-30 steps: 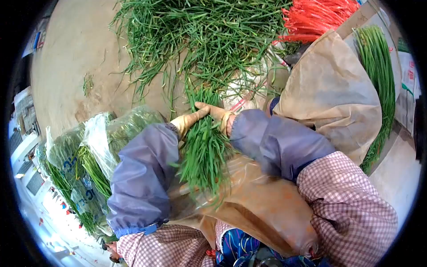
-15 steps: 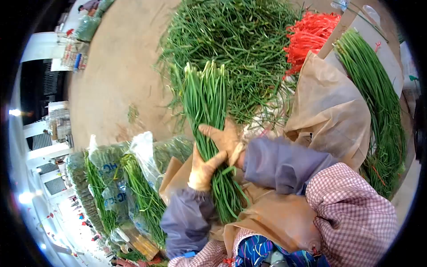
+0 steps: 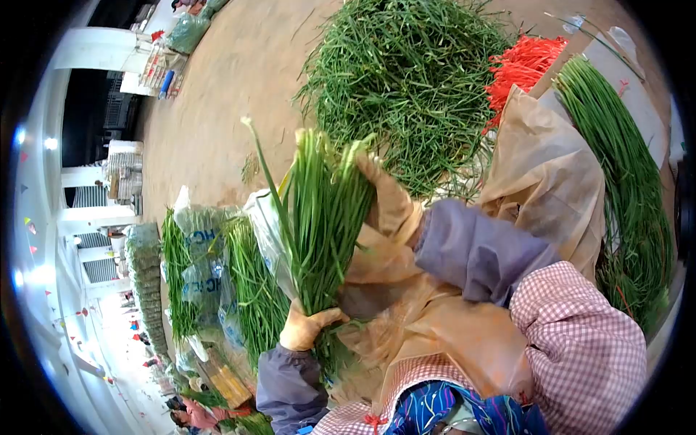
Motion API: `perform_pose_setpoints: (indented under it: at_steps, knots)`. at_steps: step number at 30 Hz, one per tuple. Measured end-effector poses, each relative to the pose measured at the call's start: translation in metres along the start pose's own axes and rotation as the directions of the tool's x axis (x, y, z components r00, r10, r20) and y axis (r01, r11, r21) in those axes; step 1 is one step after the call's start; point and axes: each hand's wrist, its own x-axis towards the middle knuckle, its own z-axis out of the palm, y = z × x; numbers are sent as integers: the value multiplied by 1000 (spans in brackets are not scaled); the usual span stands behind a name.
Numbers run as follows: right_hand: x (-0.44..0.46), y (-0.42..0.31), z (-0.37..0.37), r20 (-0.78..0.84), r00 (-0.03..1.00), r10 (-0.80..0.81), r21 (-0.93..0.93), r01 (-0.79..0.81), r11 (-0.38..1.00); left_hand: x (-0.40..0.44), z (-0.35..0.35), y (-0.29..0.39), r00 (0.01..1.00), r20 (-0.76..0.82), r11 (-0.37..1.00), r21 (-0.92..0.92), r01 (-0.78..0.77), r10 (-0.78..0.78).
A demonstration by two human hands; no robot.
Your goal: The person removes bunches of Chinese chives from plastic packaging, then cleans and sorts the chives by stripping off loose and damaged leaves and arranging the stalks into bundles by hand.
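A bunch of green chives [image 3: 326, 210] stands nearly upright before me, pale cut ends at the top, with one long stem sticking out to the left. My left hand [image 3: 310, 326], in a tan glove, is wrapped round its lower part. Against the bunch's upper right side lies my right hand [image 3: 390, 199], also gloved, with the fingers stretched out; some fingertips are hidden by the stems. Beyond the hands spreads a big heap of loose chives [image 3: 406, 80]. A long row of aligned chives [image 3: 616, 152] lies to my right.
A pile of red strips [image 3: 522, 72] sits beside the heap. Brown sheeting [image 3: 547, 167] covers something right of my arm. On the left are chives in clear printed bags [image 3: 203, 254] and more bunches [image 3: 254, 283]. A person [image 3: 199, 413] is partly visible at lower left.
My right hand has gone from gripping the bunch's middle up to its upper right side. My left hand has slid lower on the bunch. The view has shifted, and the stems spread wider.
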Motion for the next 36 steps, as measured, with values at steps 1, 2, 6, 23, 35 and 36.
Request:
perform_pose_setpoints:
  at_steps: [1,2,6,23,35,36]
  knots:
    - [8,6,-9,-121,992,-35,-28,32,999,-6,-8,-6,998,24,997,-53,51,-50]
    - [5,-1,-3,-156,987,-24,-246,-15,969,-11,-16,-15,994,52,989,-109,103,-98]
    - [27,-16,-39,-282,949,-142,-696,-100,711,-22,-34,-53,972,146,939,-265,220,-187]
    - [-4,-43,-34,36,997,-63,-998,40,52,-26,-37,-99,961,230,892,-385,236,-155]
    - [45,-20,22,-424,714,557,-884,-460,-84,-19,-33,-93,970,220,962,-224,153,-103]
    - [44,-18,22,-425,725,542,-878,-476,-52,-19,-34,-92,967,227,957,-232,171,-118]
